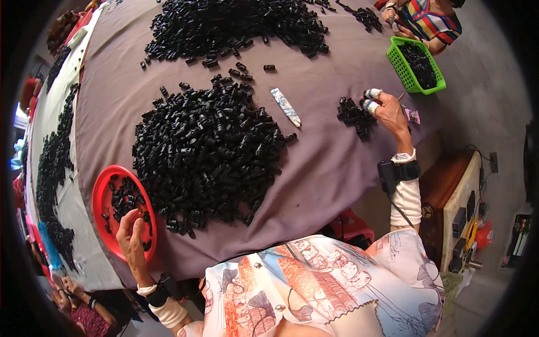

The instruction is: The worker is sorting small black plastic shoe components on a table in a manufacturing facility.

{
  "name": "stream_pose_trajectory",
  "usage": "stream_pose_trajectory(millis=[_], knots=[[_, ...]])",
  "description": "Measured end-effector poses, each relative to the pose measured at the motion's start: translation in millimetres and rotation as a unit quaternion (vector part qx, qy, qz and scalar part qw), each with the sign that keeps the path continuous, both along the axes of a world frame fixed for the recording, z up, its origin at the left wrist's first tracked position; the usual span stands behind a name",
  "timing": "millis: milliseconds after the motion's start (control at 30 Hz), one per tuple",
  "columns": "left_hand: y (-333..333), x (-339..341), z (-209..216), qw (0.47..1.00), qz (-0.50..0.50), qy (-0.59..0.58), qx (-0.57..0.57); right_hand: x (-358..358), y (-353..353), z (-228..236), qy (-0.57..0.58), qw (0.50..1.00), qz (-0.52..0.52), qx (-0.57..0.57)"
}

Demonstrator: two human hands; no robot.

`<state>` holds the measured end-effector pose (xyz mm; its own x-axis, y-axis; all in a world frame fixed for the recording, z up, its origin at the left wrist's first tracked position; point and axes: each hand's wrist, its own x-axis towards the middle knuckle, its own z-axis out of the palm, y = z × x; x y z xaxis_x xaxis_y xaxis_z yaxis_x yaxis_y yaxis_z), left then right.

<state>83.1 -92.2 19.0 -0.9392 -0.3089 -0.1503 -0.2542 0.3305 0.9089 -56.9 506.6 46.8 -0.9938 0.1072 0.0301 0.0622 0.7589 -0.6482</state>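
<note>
My left hand [131,240] is over the near right rim of a round red basin [96,194], its fingers bent and close together. Whatever lies between its fingertips is too small to make out. Small black cylindrical parts [124,197] are scattered in the basin. White tape wraps the fingertips of my right hand [391,115], which reaches to the edge of a small pile of the same black parts [353,117]. Its fingers are curled, and a thin stick-like end shows beside them; what they grip is hidden. A large heap of black parts [208,151] lies between my hands.
A purple-grey cloth [320,168] covers the table. On it lies a patterned strip [286,107], with another big black heap [230,25] beyond. A green basket [412,64] of black parts is at the far right, near another person [429,22]. A wooden cabinet [443,196] stands right.
</note>
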Motion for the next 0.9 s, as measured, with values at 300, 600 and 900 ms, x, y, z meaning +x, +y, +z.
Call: stream_pose_trajectory(millis=[300, 600, 900], knots=[[-7.0, 9.6, -4.1, 1.0, 0.0, 0.007, 0.029, -24.4, -24.2, -26.6, 0.019, 0.978, 0.149, 0.147], [-10.3, 10.0, -4.0, 1.0, 0.009, 0.006, 0.024, -18.4, 9.9, -14.5, 0.057, 0.998, 0.023, 0.034], [-9.7, 19.3, 24.9, 1.0, 0.007, -0.005, -0.021, -34.4, -55.8, 16.5, 0.014, 0.987, 0.014, -0.162]])
